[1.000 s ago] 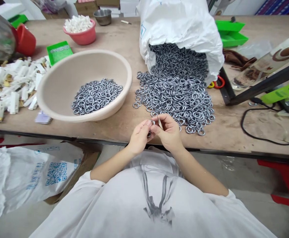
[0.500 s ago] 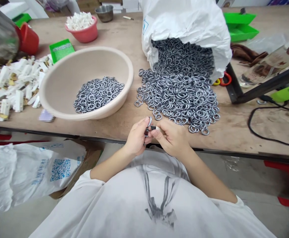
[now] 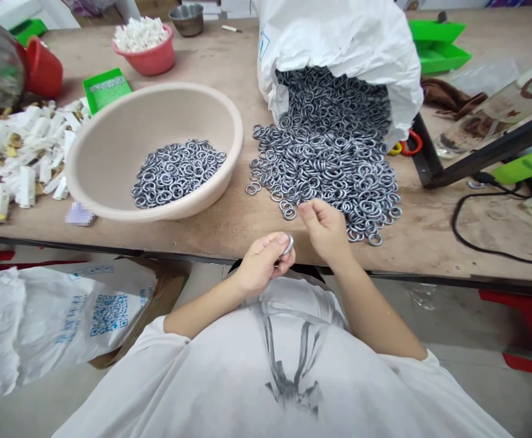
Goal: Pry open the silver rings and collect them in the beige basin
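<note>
My left hand (image 3: 266, 261) is closed at the table's front edge, pinching a grey metal ring (image 3: 289, 244) between thumb and forefinger. To its right, my right hand (image 3: 326, 230) is closed too, its thumb and fingertips at the near edge of a pile of loose grey rings (image 3: 324, 164). Whatever those fingers hold, if anything, is hidden. The pile spills from a white sack (image 3: 338, 36) lying on its side. More of the same rings (image 3: 179, 173) lie in a large beige basin (image 3: 106, 134) on the left.
White plastic pieces with brass parts (image 3: 26, 182) are heaped at the left, near a green tray (image 3: 106, 91). Behind stand a red bowl (image 3: 151, 59) of white pieces and a metal bowl (image 3: 187, 21). A black metal frame (image 3: 430, 173) and a cable (image 3: 457, 228) lie at the right.
My right hand has moved away from my left, forward to the pile's near edge. The small black piece at its fingertips no longer shows. My left hand keeps a ring and sits slightly lower.
</note>
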A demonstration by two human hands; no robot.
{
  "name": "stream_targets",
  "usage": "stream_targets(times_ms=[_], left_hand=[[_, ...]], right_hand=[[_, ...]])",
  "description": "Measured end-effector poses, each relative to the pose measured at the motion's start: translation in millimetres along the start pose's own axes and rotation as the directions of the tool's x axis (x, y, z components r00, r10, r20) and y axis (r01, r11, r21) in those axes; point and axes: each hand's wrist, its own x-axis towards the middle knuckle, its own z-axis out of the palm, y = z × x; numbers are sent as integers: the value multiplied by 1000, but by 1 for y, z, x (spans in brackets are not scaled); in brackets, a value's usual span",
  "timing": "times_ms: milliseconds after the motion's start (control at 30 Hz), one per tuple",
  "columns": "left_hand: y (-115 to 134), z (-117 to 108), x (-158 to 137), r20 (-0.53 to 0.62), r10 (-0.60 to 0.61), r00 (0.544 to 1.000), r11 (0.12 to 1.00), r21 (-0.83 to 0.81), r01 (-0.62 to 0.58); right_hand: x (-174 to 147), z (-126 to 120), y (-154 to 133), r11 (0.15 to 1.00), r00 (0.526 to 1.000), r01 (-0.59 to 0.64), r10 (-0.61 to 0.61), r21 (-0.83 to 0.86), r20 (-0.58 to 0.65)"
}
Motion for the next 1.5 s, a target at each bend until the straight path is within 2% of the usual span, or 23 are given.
stream_targets(times_ms=[100,167,233,300,400,533,633,667,733,833,1000,1100,1200,1300,1500], left_hand=[[6,-7,1,-104,-11,994,998,-64,4],[10,-14,3,-178,-5,984,995,-102,-14],[12,-20,5,-198,7,980,992,-121,-31],[12,-25,5,-201,5,980,989,-143,-34],[12,-31,8,-218,-53,975,974,-228,2],[12,-35,17,-207,-104,973,957,-288,42],[6,-34,23,-248,2,969,991,-132,-36],[4,-33,25,-249,51,967,996,-53,-66],[-2,-30,27,-205,126,971,990,87,-110],[-8,-28,29,-123,182,975,969,190,-157],[-2,-24,30,-157,226,961,963,185,-196],[5,-21,29,-172,215,961,967,173,-186],[8,-19,28,-145,173,974,974,171,-147],[7,-16,26,-99,99,990,985,149,-84],[3,-16,23,-80,55,995,991,124,-44]], right_hand=[[17,2,12,968,998,-35,45,-250,32],[24,6,10,884,994,7,46,-468,101],[27,12,5,791,984,59,57,-609,169],[28,17,2,744,975,86,72,-662,209],[29,19,4,760,977,91,56,-643,206],[30,13,13,878,985,75,8,-472,171],[24,11,12,996,992,16,-4,-92,129],[20,12,9,998,992,-14,7,61,126],[14,16,2,947,990,-75,33,312,138],[6,22,-8,861,991,-112,61,496,118],[3,22,-16,783,990,-126,64,609,123],[5,19,-16,739,988,-158,117,655,106],[6,19,-17,697,983,-181,155,694,101],[4,19,-18,652,982,-188,141,734,127],[-2,13,-22,689,986,-153,55,709,160]])
